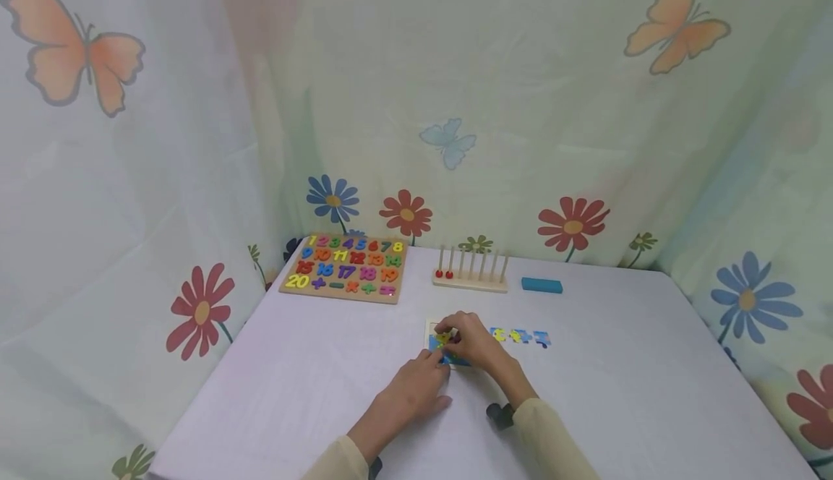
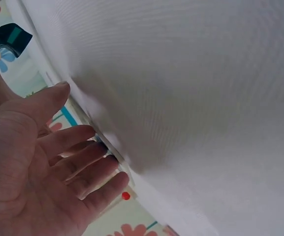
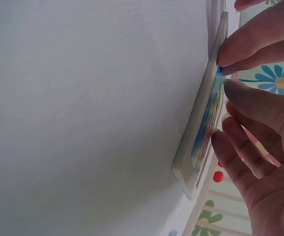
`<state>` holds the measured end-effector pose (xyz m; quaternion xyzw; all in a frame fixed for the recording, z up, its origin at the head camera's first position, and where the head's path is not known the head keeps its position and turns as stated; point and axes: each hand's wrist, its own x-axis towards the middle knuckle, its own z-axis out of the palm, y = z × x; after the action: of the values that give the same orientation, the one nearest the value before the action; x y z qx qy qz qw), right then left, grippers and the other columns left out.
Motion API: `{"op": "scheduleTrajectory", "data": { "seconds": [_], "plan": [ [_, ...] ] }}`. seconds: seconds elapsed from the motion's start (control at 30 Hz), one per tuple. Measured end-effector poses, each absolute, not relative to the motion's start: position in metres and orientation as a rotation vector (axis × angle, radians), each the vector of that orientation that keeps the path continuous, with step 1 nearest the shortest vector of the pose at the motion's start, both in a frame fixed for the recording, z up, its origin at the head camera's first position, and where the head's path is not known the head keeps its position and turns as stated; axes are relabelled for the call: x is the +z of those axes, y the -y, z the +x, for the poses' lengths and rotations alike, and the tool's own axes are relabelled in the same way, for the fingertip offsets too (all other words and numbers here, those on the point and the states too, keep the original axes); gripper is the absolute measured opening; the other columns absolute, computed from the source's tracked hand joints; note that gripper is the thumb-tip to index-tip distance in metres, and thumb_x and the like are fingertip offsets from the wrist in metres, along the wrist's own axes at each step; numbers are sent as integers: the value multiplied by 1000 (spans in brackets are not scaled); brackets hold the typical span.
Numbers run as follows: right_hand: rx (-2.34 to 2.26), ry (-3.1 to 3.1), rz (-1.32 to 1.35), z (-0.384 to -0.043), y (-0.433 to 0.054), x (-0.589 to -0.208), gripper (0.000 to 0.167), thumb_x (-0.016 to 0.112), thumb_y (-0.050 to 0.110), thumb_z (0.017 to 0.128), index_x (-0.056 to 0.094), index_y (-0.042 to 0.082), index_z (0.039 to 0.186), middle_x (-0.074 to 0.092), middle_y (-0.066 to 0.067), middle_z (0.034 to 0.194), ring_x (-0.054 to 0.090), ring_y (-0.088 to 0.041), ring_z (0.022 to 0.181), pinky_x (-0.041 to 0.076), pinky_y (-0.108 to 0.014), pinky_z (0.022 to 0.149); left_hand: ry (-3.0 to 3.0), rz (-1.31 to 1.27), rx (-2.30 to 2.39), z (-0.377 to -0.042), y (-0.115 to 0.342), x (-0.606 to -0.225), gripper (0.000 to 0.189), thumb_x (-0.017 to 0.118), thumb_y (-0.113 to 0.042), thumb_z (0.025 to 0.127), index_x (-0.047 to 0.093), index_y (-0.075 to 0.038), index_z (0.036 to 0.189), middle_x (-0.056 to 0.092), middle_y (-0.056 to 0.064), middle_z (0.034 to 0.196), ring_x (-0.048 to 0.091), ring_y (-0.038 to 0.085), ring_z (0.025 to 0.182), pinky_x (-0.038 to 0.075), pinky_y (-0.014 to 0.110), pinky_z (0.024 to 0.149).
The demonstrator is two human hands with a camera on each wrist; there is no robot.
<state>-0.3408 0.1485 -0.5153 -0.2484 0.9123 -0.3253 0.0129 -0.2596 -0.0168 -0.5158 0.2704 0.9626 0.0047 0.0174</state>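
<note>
A small jigsaw puzzle in a pale frame (image 1: 429, 327) lies on the table in front of me, its blue and yellow picture partly covered by both hands. My right hand (image 1: 473, 341) bends over it from the right, thumb and fingertips on either side of a puzzle piece at the picture's surface. In the right wrist view the frame (image 3: 183, 169) lies flat, with the right fingertips right on it. My left hand (image 1: 416, 386) reaches to the frame's near left side, fingers extended and fingertips at its edge. The left palm (image 2: 14, 172) shows nothing held.
Several loose puzzle pieces (image 1: 520, 336) lie in a row right of the frame. Behind stand a wooden number board (image 1: 338, 295), a peg rack (image 1: 470, 284) with two red beads, and a blue block (image 1: 541, 285). Printed curtains (image 1: 364, 104) enclose the table (image 1: 625, 364).
</note>
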Motion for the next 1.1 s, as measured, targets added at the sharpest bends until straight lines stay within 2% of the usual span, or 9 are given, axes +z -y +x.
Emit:
{"op": "scheduleTrajectory", "data": {
  "seconds": [0.27, 0.63, 0.87, 1.1],
  "plan": [
    [-975, -2849, -751, -345, -145, -515, 26, 83, -8, 87, 80, 4, 110, 77, -6, 104, 69, -22, 98, 65, -40, 88, -2988, 801, 17, -258, 17, -512, 52, 79, -49, 97, 73, -14, 136, 65, 2, 141, 60, 20, 131, 61, 39, 101],
    [-960, -2837, -770, -350, -143, -515, 23, 84, -9, 87, 81, 4, 106, 77, -3, 96, 70, -18, 92, 65, -37, 85, -3027, 838, -61, -255, 16, -508, 51, 79, -51, 97, 75, -14, 131, 68, 0, 133, 63, 17, 123, 61, 37, 98],
    [-983, -2819, -730, -350, -143, -516, 26, 85, -10, 85, 81, 3, 107, 78, -5, 98, 71, -20, 93, 65, -40, 87, -3020, 808, -140, -252, 11, -505, 55, 76, -55, 98, 73, -15, 136, 68, 1, 140, 61, 17, 127, 57, 39, 104],
    [-997, -2805, -655, -351, -141, -518, 29, 85, -9, 85, 80, 5, 110, 77, -3, 100, 71, -19, 94, 65, -39, 90, -3012, 773, -136, -251, 8, -506, 59, 76, -53, 98, 71, -12, 140, 66, 4, 146, 61, 19, 132, 57, 43, 107]
  ]
}}
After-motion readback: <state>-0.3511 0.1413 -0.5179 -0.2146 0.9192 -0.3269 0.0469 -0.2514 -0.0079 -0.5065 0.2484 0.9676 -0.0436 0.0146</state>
